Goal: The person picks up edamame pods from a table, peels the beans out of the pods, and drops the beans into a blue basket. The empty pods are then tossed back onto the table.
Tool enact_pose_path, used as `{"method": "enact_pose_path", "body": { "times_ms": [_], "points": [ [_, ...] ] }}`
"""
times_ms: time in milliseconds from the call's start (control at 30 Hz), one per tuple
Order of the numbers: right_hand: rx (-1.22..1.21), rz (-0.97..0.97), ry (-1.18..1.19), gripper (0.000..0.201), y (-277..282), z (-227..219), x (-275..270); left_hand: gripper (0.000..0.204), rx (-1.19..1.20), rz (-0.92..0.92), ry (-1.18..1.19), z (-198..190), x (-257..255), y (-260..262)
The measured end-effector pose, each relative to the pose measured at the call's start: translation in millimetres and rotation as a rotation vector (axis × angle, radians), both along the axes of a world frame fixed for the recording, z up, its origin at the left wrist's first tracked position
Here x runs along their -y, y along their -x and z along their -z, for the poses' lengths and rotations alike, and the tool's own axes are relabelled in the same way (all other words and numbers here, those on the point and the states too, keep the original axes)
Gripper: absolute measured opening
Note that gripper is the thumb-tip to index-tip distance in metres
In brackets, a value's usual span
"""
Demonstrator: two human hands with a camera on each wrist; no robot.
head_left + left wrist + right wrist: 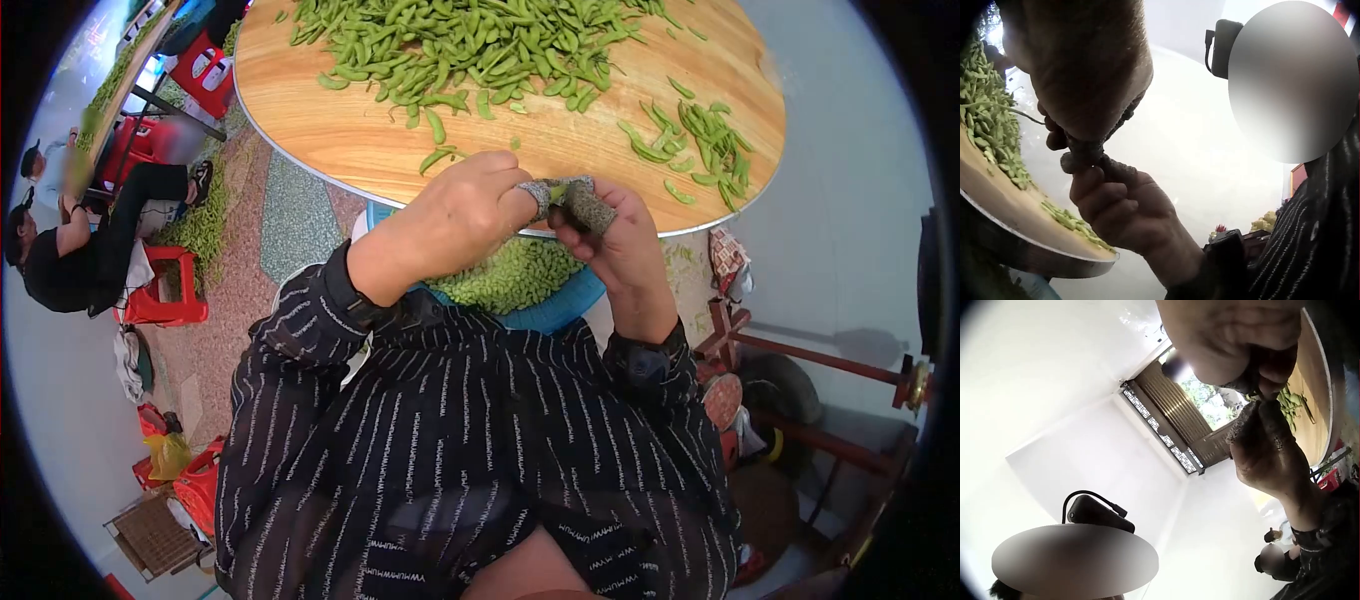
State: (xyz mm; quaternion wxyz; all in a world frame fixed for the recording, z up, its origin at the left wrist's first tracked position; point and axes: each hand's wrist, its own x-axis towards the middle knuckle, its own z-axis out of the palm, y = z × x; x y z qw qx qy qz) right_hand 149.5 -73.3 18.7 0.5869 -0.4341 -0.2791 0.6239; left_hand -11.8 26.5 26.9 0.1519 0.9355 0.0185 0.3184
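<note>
Over the near edge of the round wooden table [300, 110], my two hands meet fingertip to fingertip. A green soybean pod [557, 194] shows between them, mostly hidden by the fingers. My left hand [455, 220], its back turned up, pinches the pod from the left. From the other side my right hand [628, 240] pinches it with curled fingers. Grey speckled finger covers [592, 208] wrap digits on both hands. Both wrist views show the fingertips pressed together, dark against the light. Below the hands, shelled green beans [515, 275] fill a blue basin [565, 312].
A large heap of pods [480, 40] lies across the table's far side, with a smaller pile [712, 145] at right. On the left, a person in black [80, 255] sits near a red stool [172, 290]. A dark red frame [810, 355] stands at right.
</note>
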Motion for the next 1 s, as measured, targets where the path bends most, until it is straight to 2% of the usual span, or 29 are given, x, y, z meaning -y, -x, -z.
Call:
{"method": "enact_pose_path", "body": {
  "times_ms": [267,333,500,567,667,733,800,867,933,967,1000],
  "points": [
    [0.116,0.02,-0.019,0.011,6.6,-8.0,-4.2,0.037,-0.029,0.041,-0.073,-12.1,-6.6,4.0],
    [0.151,0.048,-0.093,0.011,8.6,-7.5,-6.7,0.03,-0.02,0.04,-0.12,-18.4,-7.6,5.7],
    [0.193,0.107,-0.207,0.013,10.5,-38.1,-6.9,0.019,0.132,-0.131,-0.145,-35.4,-4.1,-3.6],
    [0.233,0.131,-0.261,0.014,9.2,-43.9,-5.9,0.019,-0.139,-0.277,-0.279,-45.1,-1.9,-3.8],
    [0.235,0.098,-0.362,0.015,7.5,-43.5,-2.6,0.017,-0.212,-0.292,-0.264,-51.7,1.7,-1.0],
    [0.222,0.063,-0.413,0.016,7.3,-41.9,-0.3,0.013,-0.172,-0.266,-0.224,-46.4,0.8,0.8],
    [0.233,0.056,-0.43,0.016,13.0,-42.8,2.4,0.016,0.061,-0.017,0.024,-43.0,1.0,1.7],
    [0.254,0.066,-0.502,0.015,20.4,-41.6,2.5,0.022,0.118,0.02,0.015,-34.9,-0.4,3.4],
    [0.346,0.113,-0.455,0.012,15.4,-29.3,-4.2,0.026,0.03,-0.017,0.668,-23.3,2.8,-2.9],
    [0.37,0.096,-0.464,0.011,15.5,-26.2,-3.1,0.028,0.162,-0.014,0.734,-14.2,8.9,-5.5],
    [0.388,0.08,-0.48,0.01,17.1,-23.0,-2.8,0.033,0.121,-0.006,0.951,-12.2,13.6,-2.1]
  ]
}}
